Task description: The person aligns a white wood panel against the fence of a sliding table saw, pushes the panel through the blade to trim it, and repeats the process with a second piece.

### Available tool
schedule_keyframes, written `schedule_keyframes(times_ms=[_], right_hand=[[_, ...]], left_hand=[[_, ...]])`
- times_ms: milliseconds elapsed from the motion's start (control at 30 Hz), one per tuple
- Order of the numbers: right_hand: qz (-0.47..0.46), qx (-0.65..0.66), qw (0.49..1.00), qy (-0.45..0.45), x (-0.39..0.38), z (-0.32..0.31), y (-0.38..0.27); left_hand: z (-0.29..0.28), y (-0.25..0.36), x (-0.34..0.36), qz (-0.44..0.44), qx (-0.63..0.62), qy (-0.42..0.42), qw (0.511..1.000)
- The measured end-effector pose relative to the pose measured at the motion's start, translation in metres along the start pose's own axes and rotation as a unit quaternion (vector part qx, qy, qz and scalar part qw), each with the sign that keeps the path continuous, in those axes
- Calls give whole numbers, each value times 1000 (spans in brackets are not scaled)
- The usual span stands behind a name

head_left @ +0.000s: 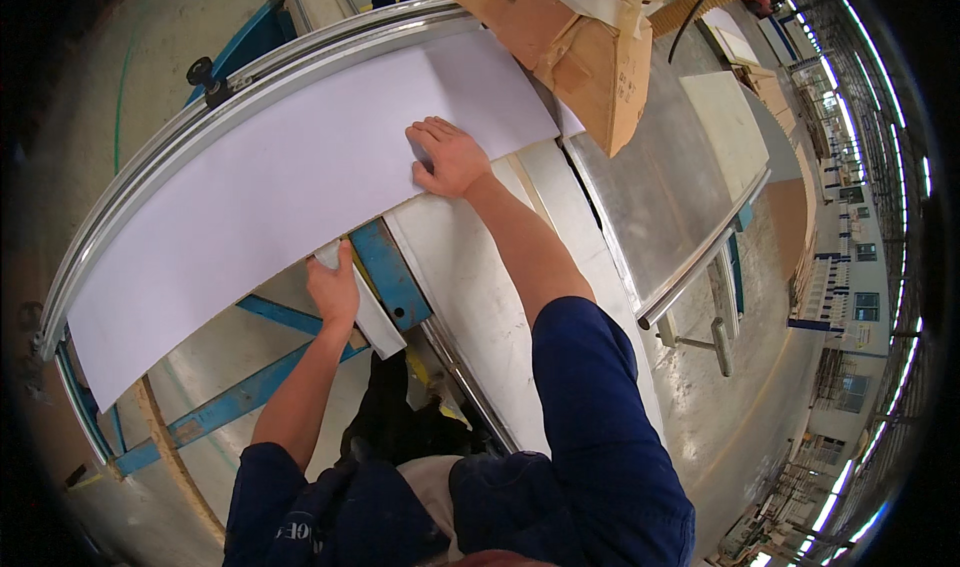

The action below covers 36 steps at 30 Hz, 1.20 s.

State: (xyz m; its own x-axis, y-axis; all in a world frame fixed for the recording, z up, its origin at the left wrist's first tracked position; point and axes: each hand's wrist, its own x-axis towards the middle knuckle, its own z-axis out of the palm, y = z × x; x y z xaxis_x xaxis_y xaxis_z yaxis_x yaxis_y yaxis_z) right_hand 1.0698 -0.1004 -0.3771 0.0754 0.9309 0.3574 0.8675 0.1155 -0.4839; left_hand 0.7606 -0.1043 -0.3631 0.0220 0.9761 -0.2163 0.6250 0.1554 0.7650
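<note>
A long white panel lies across a saw-table-like machine, its far edge along a metal fence rail. My right hand rests on top of the panel near its near edge, thumb apart from the fingers. At the near edge, my left hand grips the panel, its thumb upright and its fingers partly hidden at the edge. Close beside the left hand, a pale metal bar sticks out toward me next to a blue steel beam.
Taped brown cardboard overhangs the panel's right end. A black knob sits on the rail. Blue frame bars run below the panel at left. The metal machine table and a wide grey surface extend right.
</note>
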Motion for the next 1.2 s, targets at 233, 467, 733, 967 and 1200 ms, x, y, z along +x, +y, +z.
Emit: schedule_keyframes(times_ms=[233,467,733,967,1200], right_hand=[[14,-11,999,-44,6,-16,-7],[-7,-17,1000,-23,12,-32,-25],[-2,-33,999,-12,2,-66,-85],[-2,-26,1000,-6,-19,-72,-130],[0,-43,999,28,-58,-75,-150]], left_hand=[[-16,24,-1,-31,38,-53,997],[-31,31,-6,-27,-5,-74,997],[-76,24,-30,56,-36,-90,994],[-143,-82,-28,-49,-97,-319,942],[-345,-239,37,-82,-429,-53,898]])
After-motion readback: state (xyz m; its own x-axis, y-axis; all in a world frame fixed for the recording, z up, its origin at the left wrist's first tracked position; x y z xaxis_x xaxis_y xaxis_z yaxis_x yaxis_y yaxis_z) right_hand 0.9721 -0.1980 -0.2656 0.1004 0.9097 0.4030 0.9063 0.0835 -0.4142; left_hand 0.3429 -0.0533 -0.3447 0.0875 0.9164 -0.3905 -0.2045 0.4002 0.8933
